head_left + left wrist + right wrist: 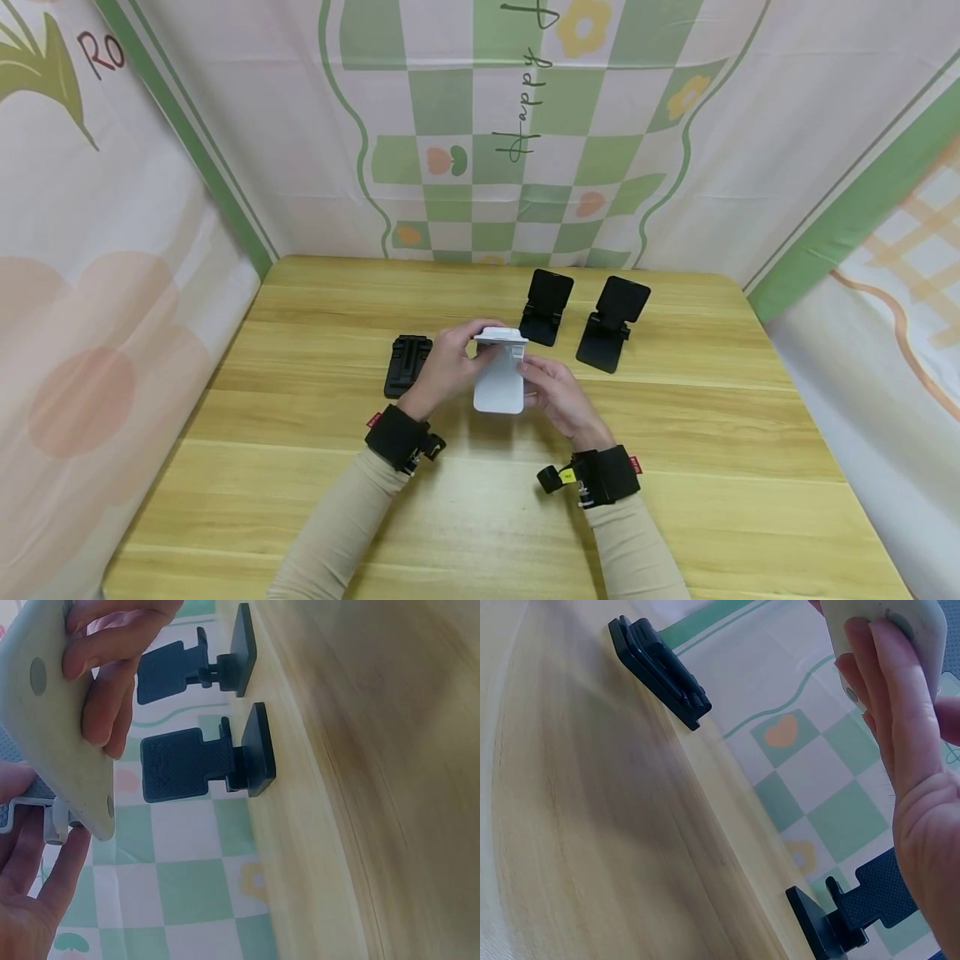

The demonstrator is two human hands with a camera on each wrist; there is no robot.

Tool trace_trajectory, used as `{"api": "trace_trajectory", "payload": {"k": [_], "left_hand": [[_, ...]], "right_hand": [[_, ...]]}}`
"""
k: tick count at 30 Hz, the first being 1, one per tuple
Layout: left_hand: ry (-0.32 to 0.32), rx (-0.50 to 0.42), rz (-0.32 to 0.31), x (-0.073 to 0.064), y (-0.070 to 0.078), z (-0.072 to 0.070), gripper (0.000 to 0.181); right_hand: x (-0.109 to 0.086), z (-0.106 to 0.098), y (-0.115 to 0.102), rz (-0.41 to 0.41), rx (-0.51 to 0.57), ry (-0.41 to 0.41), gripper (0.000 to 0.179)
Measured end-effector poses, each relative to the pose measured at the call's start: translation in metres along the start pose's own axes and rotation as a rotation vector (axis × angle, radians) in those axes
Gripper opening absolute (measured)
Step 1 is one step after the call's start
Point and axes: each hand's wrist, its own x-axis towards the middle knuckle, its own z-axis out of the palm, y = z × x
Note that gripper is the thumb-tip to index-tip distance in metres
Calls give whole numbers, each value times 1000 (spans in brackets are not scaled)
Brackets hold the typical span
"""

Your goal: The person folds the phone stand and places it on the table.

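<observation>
Head view, from the left: a folded black phone stand [405, 367] lies flat on the wood-grain desk [480, 525], partly hidden by the left hand [448, 364]. That hand's grip is narrow, its thumb on the near side of a white folding phone stand [498, 392] and its fingers reaching around the hinged upper end. The white stand is held between both hands, raised above the desk, one flat plate turned toward the person. It looks like light, rigid plastic, smooth enough to slide a little on its bare faces; its hinges are likely the weak spot, so the plate's long edges seem the safest hold. The right hand [561, 398] also has a narrow grip, thumb at the plate's right edge; the right wrist view shows its fingers laid nearly straight along the underside, by a round grey foot [852, 694]. Farther right, an inner black phone stand [551, 290] and an outer black phone stand [602, 342] sit unfolded, apart from both hands.
</observation>
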Motion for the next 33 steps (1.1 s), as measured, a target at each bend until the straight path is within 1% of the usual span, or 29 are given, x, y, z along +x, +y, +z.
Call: {"api": "trace_trajectory", "payload": {"k": [5,11,15,17,20,24,27,28,30,33], "left_hand": [[-10,9,-10,0,0,0,30],[-53,17,-24,0,1,-2,33],[-83,43,-2,2,5,-6,41],[-85,76,26,3,8,-9,48],[-63,152,86,7,18,-14,53],[-24,292,205,13,34,-21,44],[-19,417,297,16,45,-24,32],[-19,453,319,17,48,-24,30],[-25,532,349,17,52,-24,28],[-33,606,362,16,55,-24,27]], "right_hand": [[0,0,1,9,-3,5,47],[0,0,2,0,-10,-1,47],[1,-2,3,-3,-16,4,47],[1,-3,4,-3,-20,12,47],[2,-4,4,-4,-29,18,47],[2,-4,4,-6,-38,19,47],[3,-4,4,-8,-38,23,46],[3,-4,4,-7,-36,25,46],[3,-4,4,-4,-36,33,45],[3,-4,5,4,-34,48,46]]}}
